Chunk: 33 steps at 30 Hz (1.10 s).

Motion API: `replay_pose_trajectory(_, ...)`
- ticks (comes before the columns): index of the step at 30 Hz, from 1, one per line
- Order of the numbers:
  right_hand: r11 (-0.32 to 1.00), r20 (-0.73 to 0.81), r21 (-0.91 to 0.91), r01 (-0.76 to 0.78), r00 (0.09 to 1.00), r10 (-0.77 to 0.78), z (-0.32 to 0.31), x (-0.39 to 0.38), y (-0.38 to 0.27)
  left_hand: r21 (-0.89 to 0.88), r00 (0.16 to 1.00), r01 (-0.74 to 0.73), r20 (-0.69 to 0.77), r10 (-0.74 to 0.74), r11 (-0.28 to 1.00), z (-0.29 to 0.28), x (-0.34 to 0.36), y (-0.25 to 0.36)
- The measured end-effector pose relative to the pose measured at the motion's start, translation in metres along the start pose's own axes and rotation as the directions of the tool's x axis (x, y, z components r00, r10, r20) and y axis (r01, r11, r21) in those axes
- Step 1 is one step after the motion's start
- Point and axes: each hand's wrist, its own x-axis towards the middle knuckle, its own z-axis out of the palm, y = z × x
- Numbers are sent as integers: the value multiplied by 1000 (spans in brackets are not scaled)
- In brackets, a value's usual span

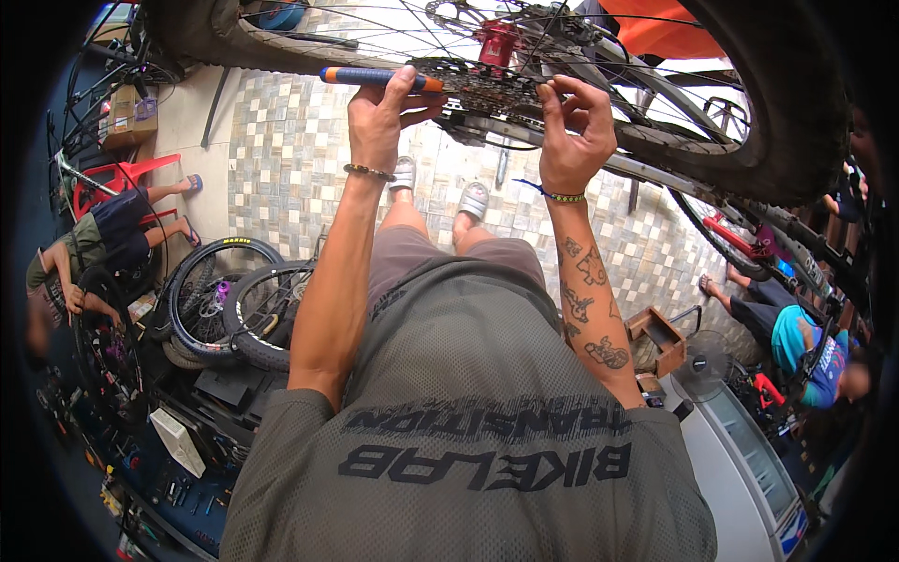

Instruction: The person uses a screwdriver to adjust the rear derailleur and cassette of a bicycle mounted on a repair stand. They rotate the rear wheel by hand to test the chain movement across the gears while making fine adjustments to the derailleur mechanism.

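Note:
My left hand (pixel 379 122) is closed round a screwdriver (pixel 361 77) with a blue and orange handle. It lies nearly level, its tip end pointing right toward the cassette (pixel 487 92) of a bicycle wheel. On the right side of the cassette, my right hand (pixel 576 136) is held up with thumb and forefinger pinched together; what lies between them is too small to make out. Above the cassette sits a red hub (pixel 497 42) with thin spokes running out to a wide black tire (pixel 787 122). Beneath the sprockets, the derailleur (pixel 468 126) is partly hidden.
Loose wheels (pixel 220 295) are heaped at the left, near a red plastic chair (pixel 117 187) and a seated person (pixel 89 234). A wooden box (pixel 658 342), a fan (pixel 704 365) and a glass-topped white cabinet (pixel 740 450) stand at the right. Another person (pixel 805 342) sits beyond.

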Motion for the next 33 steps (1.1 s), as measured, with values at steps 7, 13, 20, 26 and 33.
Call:
replay_pose_trajectory(7,1000,1,-4,-15,1000,15,0,0,0,82,980,-160,-110,168,984,30,-12,8)
replay_pose_trajectory(13,1000,-3,8,-19,1000,19,1,-2,5,111,975,-156,-141,171,982,35,-18,13)
replay_pose_trajectory(20,1000,-9,-9,8,1000,-8,1,-2,5,32,986,-137,-94,139,990,29,-18,9)
replay_pose_trajectory(26,1000,-10,-5,10,1000,-10,2,-2,6,44,976,-193,-94,196,980,35,-22,11)
replay_pose_trajectory(33,1000,-4,10,9,1000,-9,3,-1,5,72,973,-199,-106,206,977,35,-24,12)
